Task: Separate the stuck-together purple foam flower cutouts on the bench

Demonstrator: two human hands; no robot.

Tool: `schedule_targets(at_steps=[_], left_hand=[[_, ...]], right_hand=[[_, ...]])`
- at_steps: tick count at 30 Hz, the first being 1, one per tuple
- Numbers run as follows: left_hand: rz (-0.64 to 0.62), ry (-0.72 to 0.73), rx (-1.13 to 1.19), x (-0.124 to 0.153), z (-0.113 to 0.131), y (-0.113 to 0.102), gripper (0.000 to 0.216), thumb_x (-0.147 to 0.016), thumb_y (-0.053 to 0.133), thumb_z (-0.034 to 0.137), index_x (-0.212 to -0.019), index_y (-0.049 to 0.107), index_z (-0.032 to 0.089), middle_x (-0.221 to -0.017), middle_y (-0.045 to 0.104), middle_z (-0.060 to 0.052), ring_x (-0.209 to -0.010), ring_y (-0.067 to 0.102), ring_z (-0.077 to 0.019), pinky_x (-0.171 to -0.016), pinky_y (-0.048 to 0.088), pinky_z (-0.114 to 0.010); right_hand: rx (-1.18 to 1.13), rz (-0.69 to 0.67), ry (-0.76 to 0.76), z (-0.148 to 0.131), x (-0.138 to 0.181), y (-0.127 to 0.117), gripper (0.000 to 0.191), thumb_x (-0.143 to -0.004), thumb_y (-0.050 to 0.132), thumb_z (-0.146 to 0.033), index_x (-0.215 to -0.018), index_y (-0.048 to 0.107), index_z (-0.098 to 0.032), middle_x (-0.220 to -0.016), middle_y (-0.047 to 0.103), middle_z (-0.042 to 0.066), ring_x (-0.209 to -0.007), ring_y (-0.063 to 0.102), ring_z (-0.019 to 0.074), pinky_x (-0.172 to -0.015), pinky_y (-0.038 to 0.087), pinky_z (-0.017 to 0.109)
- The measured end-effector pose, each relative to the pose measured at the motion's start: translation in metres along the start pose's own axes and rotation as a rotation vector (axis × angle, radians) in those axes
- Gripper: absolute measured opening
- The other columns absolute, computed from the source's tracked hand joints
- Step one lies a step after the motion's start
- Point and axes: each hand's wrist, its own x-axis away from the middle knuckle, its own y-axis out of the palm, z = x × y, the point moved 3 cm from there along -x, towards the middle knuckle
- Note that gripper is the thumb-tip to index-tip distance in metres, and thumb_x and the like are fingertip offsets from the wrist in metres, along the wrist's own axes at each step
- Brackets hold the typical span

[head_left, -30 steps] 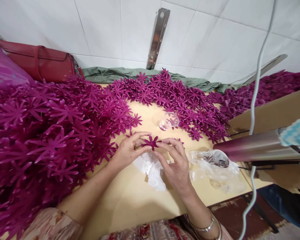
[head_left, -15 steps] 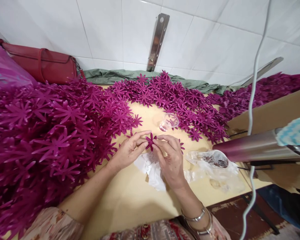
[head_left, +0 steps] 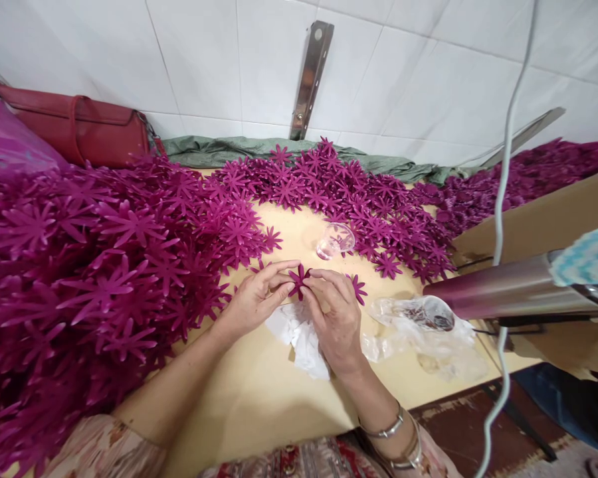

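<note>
A white tiled wall [head_left: 403,86] backs the yellowish table [head_left: 259,398].

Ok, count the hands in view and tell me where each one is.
2: the left hand is at the left side of the purple flower piece, the right hand at its right, both pinching it. No other hand shows.

No text, label, brand, number or sign can be read. On the pink bag [head_left: 20,126], pale bluish marks [head_left: 0,141] can be seen, too blurred to be told as lettering.
</note>
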Motion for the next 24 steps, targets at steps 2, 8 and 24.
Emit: schedule_targets(at_steps=[2, 8, 24], left_hand=[[0.003, -0.007, 0.018, 0.000, -0.002, 0.000, 0.051, -0.101, 0.060, 0.038, -0.147, 0.053, 0.017, -0.110, 0.076, -0.010, -0.097, 0.071, -0.0174, -0.092, 0.055, -0.030], [-0.017, -0.024, 0.072, 0.002, 0.001, 0.003, 0.049, -0.100, 0.062, 0.036, -0.145, 0.054, 0.018, -0.106, 0.076, -0.009, -0.095, 0.071, -0.0161, -0.090, 0.056, -0.028], [-0.032, -0.064, 0.032, 0.002, 0.009, 0.003, 0.048, -0.101, 0.061, 0.035, -0.145, 0.052, 0.017, -0.088, 0.069, -0.002, -0.082, 0.060, -0.0115, -0.079, 0.048, -0.021]], right_hand=[[0.008, 0.000, -0.010, -0.001, -0.001, 0.000, 0.012, -0.098, 0.063, -0.018, -0.104, 0.070, -0.026, -0.109, 0.073, 0.008, -0.105, 0.068, 0.0250, -0.096, 0.055, 0.047], [0.022, -0.033, 0.005, -0.003, -0.001, 0.000, 0.013, -0.101, 0.058, -0.017, -0.097, 0.068, -0.026, -0.105, 0.073, 0.007, -0.105, 0.068, 0.0251, -0.098, 0.053, 0.049], [-0.052, -0.005, -0.040, -0.003, 0.001, 0.001, 0.016, -0.098, 0.058, -0.010, -0.097, 0.066, -0.023, -0.097, 0.072, 0.007, -0.099, 0.068, 0.0227, -0.088, 0.057, 0.042]])
